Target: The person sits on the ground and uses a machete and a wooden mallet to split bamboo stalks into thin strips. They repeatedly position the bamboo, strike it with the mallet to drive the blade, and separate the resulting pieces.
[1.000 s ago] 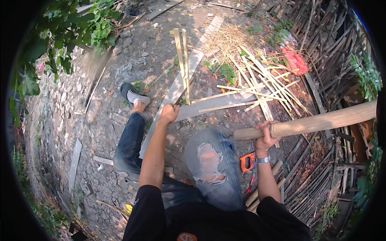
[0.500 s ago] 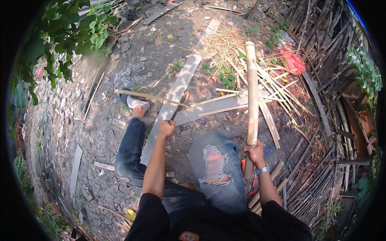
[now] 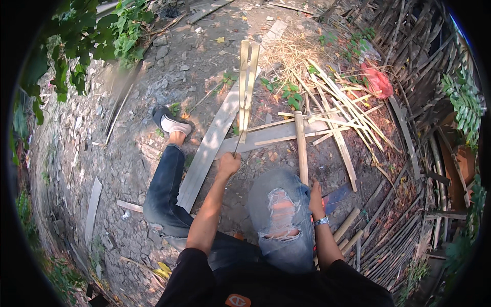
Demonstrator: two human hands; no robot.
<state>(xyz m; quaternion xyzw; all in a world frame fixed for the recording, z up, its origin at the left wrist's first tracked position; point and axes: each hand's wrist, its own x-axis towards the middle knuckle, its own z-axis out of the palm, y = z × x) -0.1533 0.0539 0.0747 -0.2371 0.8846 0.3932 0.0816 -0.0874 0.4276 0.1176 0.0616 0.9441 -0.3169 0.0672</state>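
My left hand (image 3: 229,165) is closed on a knife (image 3: 236,150), seen nearly edge-on. Beyond its blade, two pale bamboo strips (image 3: 245,92) rise away from me in a narrow V, meeting near the blade; whether they are still joined there I cannot tell. My right hand (image 3: 316,198), with a metal watch (image 3: 321,221) at the wrist, is low against the outer side of my raised knee (image 3: 279,215). A bamboo pole (image 3: 301,146) stretches away from beside that hand, its near end hidden by the knee. The fingers are partly hidden, so their grip is unclear.
Split bamboo strips (image 3: 353,117) lie heaped at the right over a grey board (image 3: 276,134). A longer board (image 3: 209,138) runs across the ground. A blue-bladed tool (image 3: 338,196) and short poles (image 3: 348,224) lie by my right arm. Stacked sticks (image 3: 394,225) line the right.
The strip across the knife has swung from pointing left to pointing away from me and shows two parted lengths. The pole has dropped lower and farther out, with my right hand lower beside my knee.
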